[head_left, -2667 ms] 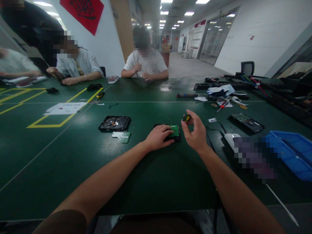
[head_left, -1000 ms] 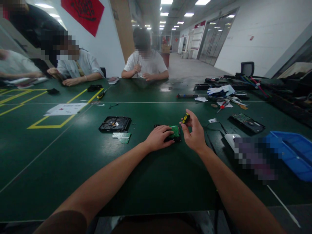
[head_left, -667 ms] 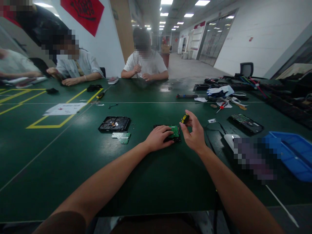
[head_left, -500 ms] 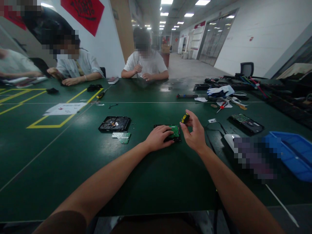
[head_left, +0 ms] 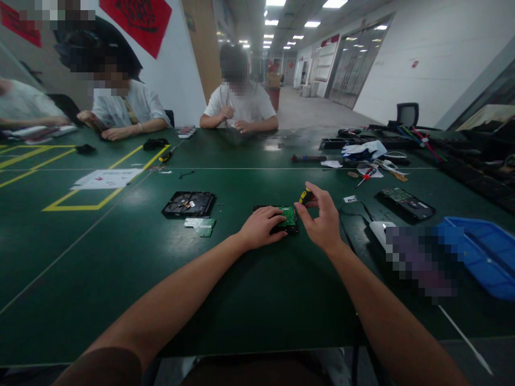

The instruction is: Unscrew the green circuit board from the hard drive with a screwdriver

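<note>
A hard drive (head_left: 288, 216) with a green circuit board lies on the table in front of me. My left hand (head_left: 263, 226) holds it from the left, fingers across its top and thumb along the near edge, covering much of it. Just right of the drive, my right hand (head_left: 321, 219) pinches a yellow and black screwdriver (head_left: 306, 195) by its handle. The screwdriver's tip is too hard to make out. To the left sit a second hard drive (head_left: 189, 204) and a detached circuit board (head_left: 206, 227), with tiny screws beside them.
On the right are another hard drive (head_left: 405, 204), a blue tray (head_left: 478, 257), a partly blurred white device (head_left: 382, 236) and a cable. Gloves (head_left: 364, 151) and a red screwdriver (head_left: 367, 175) lie farther back. Papers (head_left: 108, 179) are at left. Several people sit across the table.
My right hand has turned slightly and the screwdriver handle in it has rotated a little. My left hand stays on the hard drive.
</note>
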{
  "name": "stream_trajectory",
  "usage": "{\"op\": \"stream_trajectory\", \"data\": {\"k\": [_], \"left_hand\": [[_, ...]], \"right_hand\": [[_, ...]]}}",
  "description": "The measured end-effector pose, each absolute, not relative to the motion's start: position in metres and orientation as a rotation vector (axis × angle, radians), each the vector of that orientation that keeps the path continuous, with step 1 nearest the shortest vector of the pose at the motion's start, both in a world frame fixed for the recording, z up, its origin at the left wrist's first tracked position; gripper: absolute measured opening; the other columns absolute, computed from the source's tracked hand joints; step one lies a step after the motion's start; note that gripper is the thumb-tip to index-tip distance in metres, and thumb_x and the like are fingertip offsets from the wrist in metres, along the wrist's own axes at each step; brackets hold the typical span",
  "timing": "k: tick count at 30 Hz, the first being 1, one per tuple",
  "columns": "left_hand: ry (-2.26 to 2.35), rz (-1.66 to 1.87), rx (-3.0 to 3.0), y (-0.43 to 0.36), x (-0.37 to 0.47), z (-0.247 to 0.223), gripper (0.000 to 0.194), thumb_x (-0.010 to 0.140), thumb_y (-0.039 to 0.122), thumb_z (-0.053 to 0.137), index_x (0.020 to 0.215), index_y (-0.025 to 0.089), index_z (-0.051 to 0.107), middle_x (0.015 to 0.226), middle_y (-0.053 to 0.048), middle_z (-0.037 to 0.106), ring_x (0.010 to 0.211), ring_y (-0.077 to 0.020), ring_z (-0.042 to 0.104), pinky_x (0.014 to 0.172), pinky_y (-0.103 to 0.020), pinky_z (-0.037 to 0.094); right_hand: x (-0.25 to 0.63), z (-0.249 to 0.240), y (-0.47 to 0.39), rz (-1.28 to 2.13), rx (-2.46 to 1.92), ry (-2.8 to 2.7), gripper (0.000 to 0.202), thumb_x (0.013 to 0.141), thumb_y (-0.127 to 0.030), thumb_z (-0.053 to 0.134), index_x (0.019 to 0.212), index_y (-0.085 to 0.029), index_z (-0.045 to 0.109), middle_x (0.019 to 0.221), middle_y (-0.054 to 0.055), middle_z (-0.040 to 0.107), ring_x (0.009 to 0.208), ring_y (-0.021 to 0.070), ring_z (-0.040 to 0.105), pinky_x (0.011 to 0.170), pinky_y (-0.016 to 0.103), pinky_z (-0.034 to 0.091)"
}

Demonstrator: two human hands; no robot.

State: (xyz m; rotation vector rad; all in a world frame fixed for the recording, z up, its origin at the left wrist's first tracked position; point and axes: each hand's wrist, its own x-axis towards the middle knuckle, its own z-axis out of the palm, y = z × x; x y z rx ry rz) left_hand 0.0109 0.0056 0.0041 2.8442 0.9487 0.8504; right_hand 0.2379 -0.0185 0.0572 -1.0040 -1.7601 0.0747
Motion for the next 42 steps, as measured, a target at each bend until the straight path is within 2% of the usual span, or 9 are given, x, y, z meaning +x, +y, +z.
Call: {"op": "stream_trajectory", "data": {"k": [2,5,12,15,22,30,37,42], "left_hand": [[0.941,0.85,2.843,0.0054,0.0108,0.0045,0.043,0.096,0.05,0.067,0.126,0.019,0.067,0.136,-0.014,0.064,0.13,-0.032,0.059,0.109,-0.052,0.05],[0.947,0.847,2.834,0.0048,0.0109,0.0054,0.043,0.096,0.05,0.067,0.127,0.021,0.067,0.136,-0.013,0.064,0.13,-0.0319,0.059,0.11,-0.053,0.05],[0.952,0.842,2.823,0.005,0.0118,0.005,0.042,0.095,0.05,0.068,0.126,0.022,0.067,0.136,-0.012,0.064,0.129,-0.032,0.06,0.109,-0.053,0.05],[0.948,0.854,2.81,0.0053,0.0116,0.0049,0.042,0.094,0.05,0.068,0.127,0.023,0.067,0.134,-0.013,0.065,0.129,-0.0321,0.06,0.109,-0.054,0.05],[0.945,0.864,2.839,0.0048,0.0111,0.0048,0.043,0.095,0.05,0.067,0.126,0.02,0.067,0.135,-0.014,0.064,0.129,-0.0317,0.06,0.108,-0.052,0.05],[0.945,0.86,2.821,0.0051,0.0119,0.005,0.042,0.095,0.05,0.067,0.127,0.023,0.067,0.134,-0.013,0.065,0.128,-0.0322,0.06,0.107,-0.054,0.051],[0.946,0.847,2.843,0.0047,0.0114,0.0061,0.042,0.096,0.051,0.065,0.127,0.022,0.067,0.136,-0.013,0.064,0.129,-0.0319,0.06,0.108,-0.053,0.051],[0.943,0.851,2.843,0.004,0.0114,0.0068,0.041,0.096,0.05,0.066,0.126,0.022,0.067,0.136,-0.013,0.064,0.129,-0.0316,0.06,0.108,-0.052,0.051]], "right_hand": [[0.2382,0.0589,-0.019,0.033,-1.013,-1.759,0.055,0.096,-0.031,0.068,0.148,-0.034,0.051,0.123,0.008,0.066,0.095,0.0239,0.069,0.084,0.047,0.065],[0.2382,0.0588,-0.0189,0.041,-1.025,-1.759,0.055,0.098,-0.03,0.065,0.15,-0.036,0.049,0.126,0.008,0.068,0.092,0.024,0.069,0.087,0.05,0.064],[0.2383,0.0559,-0.0184,0.191,-0.995,-1.796,0.058,0.102,-0.027,0.053,0.158,-0.035,0.04,0.135,0.008,0.068,0.111,0.0261,0.071,0.101,0.052,0.061],[0.2389,0.0576,-0.0186,0.135,-1.002,-1.797,0.057,0.101,-0.03,0.057,0.156,-0.034,0.043,0.135,0.008,0.066,0.111,0.027,0.069,0.098,0.052,0.061],[0.2402,0.0592,-0.0171,0.04,-1.03,-1.778,0.056,0.098,-0.03,0.064,0.151,-0.035,0.049,0.127,0.008,0.068,0.093,0.0249,0.069,0.089,0.052,0.063],[0.2375,0.0583,-0.0174,0.137,-0.998,-1.8,0.055,0.1,-0.026,0.058,0.152,-0.036,0.048,0.133,0.006,0.069,0.104,0.025,0.071,0.098,0.052,0.062],[0.2411,0.0574,-0.0153,0.024,-1.025,-1.781,0.057,0.098,-0.032,0.066,0.151,-0.036,0.048,0.131,0.008,0.067,0.096,0.0254,0.069,0.087,0.051,0.063],[0.2396,0.0612,-0.0175,-0.011,-1.023,-1.779,0.053,0.098,-0.037,0.066,0.148,-0.035,0.049,0.124,0.008,0.067,0.097,0.0256,0.066,0.086,0.048,0.062]]}}
